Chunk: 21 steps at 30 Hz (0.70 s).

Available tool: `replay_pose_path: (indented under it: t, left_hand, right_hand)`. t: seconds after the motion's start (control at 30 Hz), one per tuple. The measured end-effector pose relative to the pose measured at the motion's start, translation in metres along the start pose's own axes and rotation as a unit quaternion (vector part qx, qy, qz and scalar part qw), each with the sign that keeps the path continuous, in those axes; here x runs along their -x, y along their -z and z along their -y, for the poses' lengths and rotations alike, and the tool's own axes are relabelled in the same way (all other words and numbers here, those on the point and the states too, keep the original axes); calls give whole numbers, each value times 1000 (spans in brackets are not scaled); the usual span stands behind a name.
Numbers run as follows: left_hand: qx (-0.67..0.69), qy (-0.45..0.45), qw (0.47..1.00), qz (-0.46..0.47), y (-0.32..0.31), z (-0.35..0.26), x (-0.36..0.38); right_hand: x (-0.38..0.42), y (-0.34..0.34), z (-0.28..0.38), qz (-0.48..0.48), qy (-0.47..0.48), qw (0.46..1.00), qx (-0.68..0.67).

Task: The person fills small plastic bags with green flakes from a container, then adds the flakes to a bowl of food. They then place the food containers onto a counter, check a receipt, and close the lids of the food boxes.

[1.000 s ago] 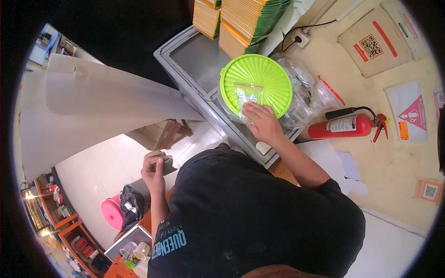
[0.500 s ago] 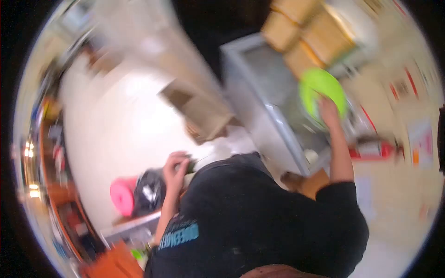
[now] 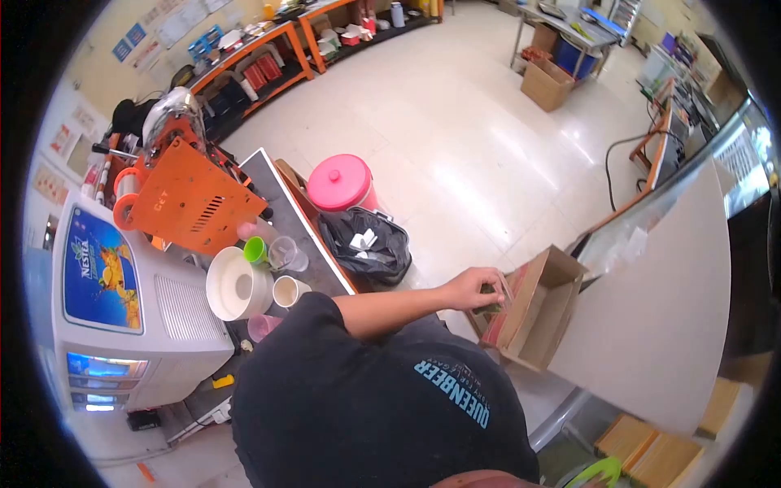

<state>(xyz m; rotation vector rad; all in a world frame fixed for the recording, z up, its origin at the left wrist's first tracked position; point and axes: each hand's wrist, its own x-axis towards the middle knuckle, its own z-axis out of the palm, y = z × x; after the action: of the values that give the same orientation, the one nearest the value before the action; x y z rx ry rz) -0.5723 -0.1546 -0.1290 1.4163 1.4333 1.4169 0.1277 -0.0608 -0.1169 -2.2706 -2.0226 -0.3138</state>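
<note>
My left hand point(image 3: 474, 289) reaches across in front of my body with its fingers curled, right at the near side of an open cardboard box point(image 3: 543, 321). Something small and dark green shows under the fingers; I cannot tell what it is. The box looks hollow from above, with reddish print on its side. My right hand is out of view. A bright green rim point(image 3: 600, 472) shows at the bottom edge, beside several yellow-brown blocks point(image 3: 651, 447).
A bin with a black bag point(image 3: 366, 252) and a pink-lidded container point(image 3: 340, 183) stand beside the counter. On it are a white bowl point(image 3: 232, 281), a green cup point(image 3: 255, 250), an orange machine point(image 3: 195, 199) and a drink dispenser point(image 3: 163, 366). A pale panel point(image 3: 651, 309) rises at right.
The view has swung left, bringing the counter and dispenser into sight. My right hand, earlier at the green round item, has left the view. My left hand now appears beside the cardboard box.
</note>
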Motion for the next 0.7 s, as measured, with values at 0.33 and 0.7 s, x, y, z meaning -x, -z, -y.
replay_pose_path:
  t: [0.33, 0.7]
  left_hand:
    - [-9, 65, 998, -9, 69, 69, -59]
    - [-13, 86, 996, 36, 169, 51, -180]
  right_hand:
    - [-37, -16, 59, 8, -70, 996, -62]
    - [31, 15, -57, -144, -337, 893, -261]
